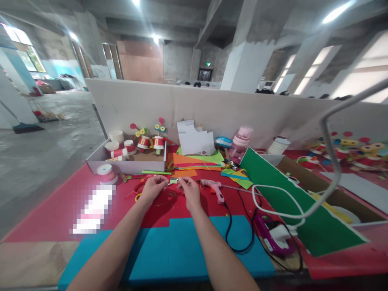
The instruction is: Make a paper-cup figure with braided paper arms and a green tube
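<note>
My left hand and my right hand are held close together over the red table cover. Both are closed in a pinch on the two ends of a small thin strip, which looks green or pale; I cannot name it more exactly. Yellow-handled scissors lie just left of my left hand. A pink glue gun rests to the right of my right hand, its black cord trailing toward me.
A shallow cardboard box at the back left holds red and white paper-cup figures. Coloured paper sheets, a pink bottle, a green board, a purple glue gun and blue foam sheets surround my hands.
</note>
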`<control>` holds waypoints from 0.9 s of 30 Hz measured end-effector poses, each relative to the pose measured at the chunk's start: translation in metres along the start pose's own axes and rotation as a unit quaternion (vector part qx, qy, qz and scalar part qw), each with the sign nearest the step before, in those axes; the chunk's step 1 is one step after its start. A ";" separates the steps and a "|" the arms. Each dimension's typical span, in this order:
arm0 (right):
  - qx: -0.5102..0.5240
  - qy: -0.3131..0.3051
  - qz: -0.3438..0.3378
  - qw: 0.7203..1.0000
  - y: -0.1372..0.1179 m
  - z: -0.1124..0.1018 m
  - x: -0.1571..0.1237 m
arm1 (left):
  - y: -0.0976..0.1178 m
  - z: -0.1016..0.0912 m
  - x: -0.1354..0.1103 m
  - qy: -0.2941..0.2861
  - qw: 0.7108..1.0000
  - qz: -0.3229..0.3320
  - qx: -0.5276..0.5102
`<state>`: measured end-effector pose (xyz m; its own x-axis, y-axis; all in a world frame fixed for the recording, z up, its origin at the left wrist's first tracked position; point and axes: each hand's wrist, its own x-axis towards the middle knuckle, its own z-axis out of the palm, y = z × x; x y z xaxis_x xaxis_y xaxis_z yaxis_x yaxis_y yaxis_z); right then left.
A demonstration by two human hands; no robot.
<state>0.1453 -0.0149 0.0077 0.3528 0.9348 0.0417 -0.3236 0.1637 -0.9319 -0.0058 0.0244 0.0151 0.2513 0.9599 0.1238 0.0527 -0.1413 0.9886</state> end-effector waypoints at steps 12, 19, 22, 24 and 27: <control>-0.037 -0.072 0.002 0.997 0.005 0.005 -0.006 | 0.011 0.005 -0.007 -0.055 0.998 -0.009 -0.003; -0.068 -0.068 -0.021 0.995 0.002 0.005 -0.006 | 0.014 0.005 -0.008 -0.073 0.997 -0.024 -0.015; -0.076 -0.071 -0.022 0.994 0.003 0.004 -0.006 | 0.016 0.005 -0.008 -0.062 0.998 -0.023 0.000; -0.073 -0.070 -0.020 0.995 0.004 0.004 -0.006 | 0.016 0.005 -0.008 -0.060 0.998 -0.022 0.004; -0.089 -0.072 -0.034 0.993 0.004 0.003 -0.006 | 0.015 0.006 -0.008 -0.066 0.998 -0.020 -0.002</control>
<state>0.1389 -0.0188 0.0050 0.2360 0.9608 0.1456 -0.1381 0.1814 -0.9737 -0.0016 0.0131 0.0285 0.3748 0.9244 0.0710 0.0622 -0.1015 0.9929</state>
